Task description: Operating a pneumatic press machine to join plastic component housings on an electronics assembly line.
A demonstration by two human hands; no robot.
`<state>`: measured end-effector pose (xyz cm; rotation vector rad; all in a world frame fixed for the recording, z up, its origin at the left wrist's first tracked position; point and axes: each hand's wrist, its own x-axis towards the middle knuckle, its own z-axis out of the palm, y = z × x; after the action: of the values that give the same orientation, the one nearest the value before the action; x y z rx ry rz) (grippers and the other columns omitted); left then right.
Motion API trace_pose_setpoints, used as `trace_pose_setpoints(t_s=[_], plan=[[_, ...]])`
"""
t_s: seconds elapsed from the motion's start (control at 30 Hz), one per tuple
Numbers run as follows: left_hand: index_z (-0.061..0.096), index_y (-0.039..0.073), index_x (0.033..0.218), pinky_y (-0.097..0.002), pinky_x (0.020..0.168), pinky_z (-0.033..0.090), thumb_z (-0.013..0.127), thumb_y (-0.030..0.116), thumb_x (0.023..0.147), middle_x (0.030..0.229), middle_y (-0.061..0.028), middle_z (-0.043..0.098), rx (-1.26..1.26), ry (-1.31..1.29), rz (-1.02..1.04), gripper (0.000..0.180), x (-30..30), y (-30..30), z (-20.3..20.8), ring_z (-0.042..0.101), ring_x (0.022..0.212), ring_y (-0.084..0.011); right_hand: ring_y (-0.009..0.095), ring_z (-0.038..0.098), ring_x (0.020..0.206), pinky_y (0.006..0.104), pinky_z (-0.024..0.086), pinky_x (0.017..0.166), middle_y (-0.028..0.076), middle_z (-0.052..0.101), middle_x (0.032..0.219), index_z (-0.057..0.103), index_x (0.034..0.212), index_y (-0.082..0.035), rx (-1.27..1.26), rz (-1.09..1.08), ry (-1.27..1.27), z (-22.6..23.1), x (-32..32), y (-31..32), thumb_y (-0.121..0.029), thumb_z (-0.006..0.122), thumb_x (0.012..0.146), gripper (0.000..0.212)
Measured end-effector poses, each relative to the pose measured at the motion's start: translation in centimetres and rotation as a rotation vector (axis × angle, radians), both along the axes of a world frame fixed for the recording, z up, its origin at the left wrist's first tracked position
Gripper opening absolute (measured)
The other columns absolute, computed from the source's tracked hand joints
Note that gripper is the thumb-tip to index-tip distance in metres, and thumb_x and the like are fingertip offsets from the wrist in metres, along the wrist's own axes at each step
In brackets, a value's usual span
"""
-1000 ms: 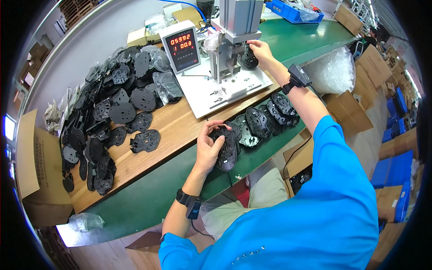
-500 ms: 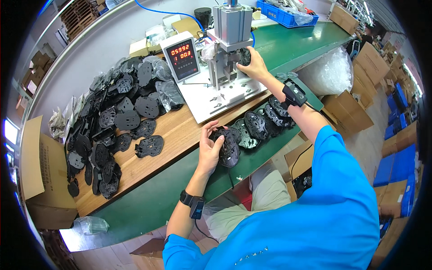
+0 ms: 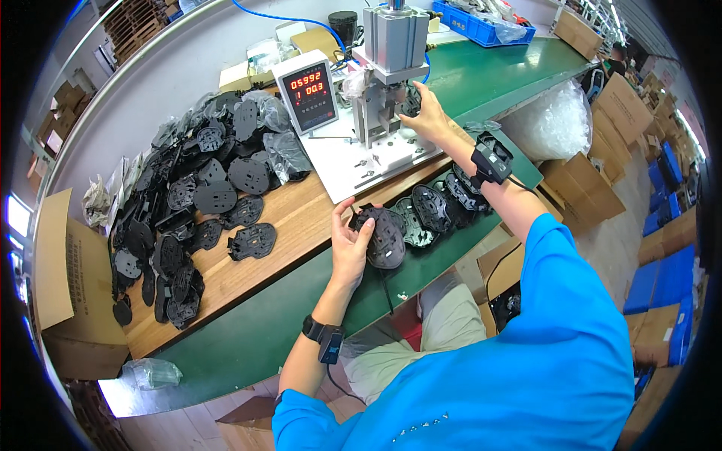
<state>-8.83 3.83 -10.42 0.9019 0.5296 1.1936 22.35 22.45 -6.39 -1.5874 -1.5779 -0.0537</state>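
My left hand (image 3: 348, 254) is closed round a dark, oval computer mouse shell (image 3: 386, 242), gripped by its left edge over the green bench strip. At the bench press (image 3: 392, 46), my right hand (image 3: 431, 119) has its thumb and fingers round a dark mouse part (image 3: 411, 99) at the press's right side. The press column and the fingers partly hide that part. A row of open mouse shells (image 3: 430, 207) lies just right of the left hand's shell, along the green strip. Under the press is a white base plate (image 3: 338, 179).
A display box (image 3: 307, 90) with red digits stands left of the press. Loose black mouse plates (image 3: 214, 197) are heaped on the wooden board (image 3: 289, 252). An open carton (image 3: 79, 301) stands at the left end. Behind are a blue bin (image 3: 481, 26) and a blue air hose (image 3: 293, 21).
The mouse shell in my left hand has tilted, showing its face more broadly. My right hand has shifted slightly right, still at the press. The view has moved a little.
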Motion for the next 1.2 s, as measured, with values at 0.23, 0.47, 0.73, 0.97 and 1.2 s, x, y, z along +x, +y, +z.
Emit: trace_pose_setpoints(t_s=[0.23,0.47,0.73,0.97,1.2], plan=[[0.060,-0.002,0.133,-0.0327,0.091,0.062,0.069,0.018,0.109,0.118,-0.0113,0.076,-0.086,-0.032,0.072,0.033,-1.0,1.0,-0.5,0.073,0.102,-0.0144,0.043,0.058,0.134,0.0485,0.047,0.115,0.028,0.059,0.139,0.042,0.155,-0.004,-0.012,0.016,0.073,0.5,-0.1,0.1,-0.031,0.092,0.079,0.095],[0.060,0.002,0.133,-0.0436,0.095,0.064,0.061,0.031,0.113,0.126,-0.0187,0.073,-0.162,-0.121,-0.087,0.036,-1.0,0.8,0.8,0.075,0.108,-0.0256,0.041,0.061,0.130,0.0467,0.049,0.112,0.026,0.062,0.136,0.048,0.150,-0.003,-0.030,-0.047,0.049,0.8,-0.4,0.0,-0.031,0.092,0.080,0.088],[0.044,0.002,0.152,-0.0543,0.111,0.057,0.056,0.039,0.113,0.152,-0.0198,0.058,-0.098,-0.186,-0.169,0.056,-0.9,0.0,2.5,0.063,0.134,-0.0347,0.027,0.065,0.122,0.0391,0.052,0.105,0.018,0.066,0.131,0.056,0.142,0.003,0.205,0.137,0.535,3.0,-6.1,-14.4,-0.023,0.091,0.085,0.071],[0.047,0.003,0.149,-0.0437,0.107,0.058,0.066,0.020,0.107,0.142,-0.0135,0.062,-0.041,0.074,-0.189,0.050,-0.3,-1.5,1.7,0.067,0.125,-0.0239,0.037,0.048,0.146,0.0529,0.033,0.121,0.013,0.054,0.159,0.060,0.148,-0.009,-0.081,0.329,-0.089,3.7,-13.8,-26.9,-0.037,0.082,0.092,0.067],[0.050,-0.001,0.142,-0.0461,0.107,0.059,0.063,0.011,0.102,0.136,-0.0176,0.068,-0.200,-0.134,-0.152,0.044,-0.9,0.3,0.3,0.070,0.123,-0.0287,0.034,0.049,0.143,0.0519,0.033,0.119,0.012,0.063,0.143,0.064,0.142,-0.011,-0.178,0.106,-0.139,2.3,-7.0,-28.3,-0.030,0.087,0.086,0.063]])
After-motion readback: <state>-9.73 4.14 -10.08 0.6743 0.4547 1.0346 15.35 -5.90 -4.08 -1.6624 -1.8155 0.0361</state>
